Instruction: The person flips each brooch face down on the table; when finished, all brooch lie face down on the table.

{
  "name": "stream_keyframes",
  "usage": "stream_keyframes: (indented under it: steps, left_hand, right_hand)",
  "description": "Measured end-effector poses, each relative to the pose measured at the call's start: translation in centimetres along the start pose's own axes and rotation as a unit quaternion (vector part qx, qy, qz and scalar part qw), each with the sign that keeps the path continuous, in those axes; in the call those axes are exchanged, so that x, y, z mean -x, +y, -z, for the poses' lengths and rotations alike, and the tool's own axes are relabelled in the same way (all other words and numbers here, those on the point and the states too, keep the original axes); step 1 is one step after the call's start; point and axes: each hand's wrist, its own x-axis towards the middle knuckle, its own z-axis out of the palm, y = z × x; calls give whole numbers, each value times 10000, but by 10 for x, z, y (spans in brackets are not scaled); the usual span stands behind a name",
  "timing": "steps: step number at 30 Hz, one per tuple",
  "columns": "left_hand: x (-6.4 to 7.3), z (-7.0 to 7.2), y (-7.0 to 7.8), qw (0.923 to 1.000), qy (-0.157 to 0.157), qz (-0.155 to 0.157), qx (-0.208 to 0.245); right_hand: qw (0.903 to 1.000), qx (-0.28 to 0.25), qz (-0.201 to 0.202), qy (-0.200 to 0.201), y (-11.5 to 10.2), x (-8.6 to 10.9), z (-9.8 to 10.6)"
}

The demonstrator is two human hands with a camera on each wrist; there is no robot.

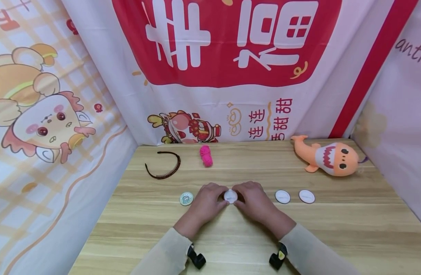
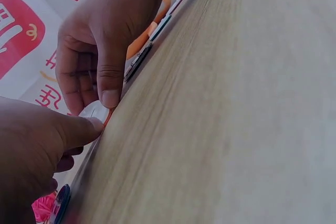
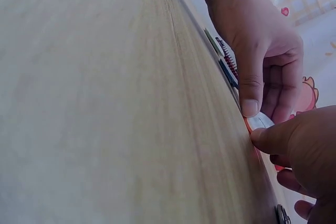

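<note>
Left hand (image 1: pixel 207 202) and right hand (image 1: pixel 253 200), thumbs and fingers curled in, pinch a white disc (image 1: pixel 230 196) between them from opposite sides, the hands set close together at the middle of a wood-grain surface (image 1: pixel 227 236). Both wrist views show an orange-red edge on the held piece; its face carries a faint central mark too small to read, and whether it touches the surface cannot be told. Behind the pair hangs a white backdrop (image 1: pixel 107 46) whose red panel (image 1: pixel 224 34) bears two large white Chinese characters, turned sideways, that appear to read 幸福, with smaller red characters below, among them 甜甜. On the right-hand cloth (image 1: pixel 396 126), the letters "antic" can be made out, cut off by the frame's edge. Just left of the left hand lies a printed disc (image 1: pixel 186 198) with a small greenish figure; right of the right hand, two pale discs (image 1: pixel 282 196) lie side by side, their faint marks illegible. At the far left rest a brown toothed headband (image 1: pixel 178 163) and a bright pink yarn bundle (image 1: pixel 206 156); at the far right lies an orange shark toy (image 1: pixel 346 156). Pale sleeves (image 1: pixel 167 252) cover the person's forearms, a black device (image 1: pixel 196 258) strapped at each wrist.
</note>
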Motion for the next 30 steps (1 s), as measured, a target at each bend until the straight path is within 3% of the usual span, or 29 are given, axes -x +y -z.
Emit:
stream_keyframes:
  steps: [10,22,30]
  left_hand:
    - [0,-2,-3,9994,-145,-264,-168]
    - [0,-3,-4,9978,-60,-502,-434]
    - [1,-2,-4,9992,-162,-289,-226]
  right_hand:
    - [9994,250,218,8,3,1,-1]
    - [9979,484,417,45,4,5,1]
    - [9982,497,324,-34,3,4,1]
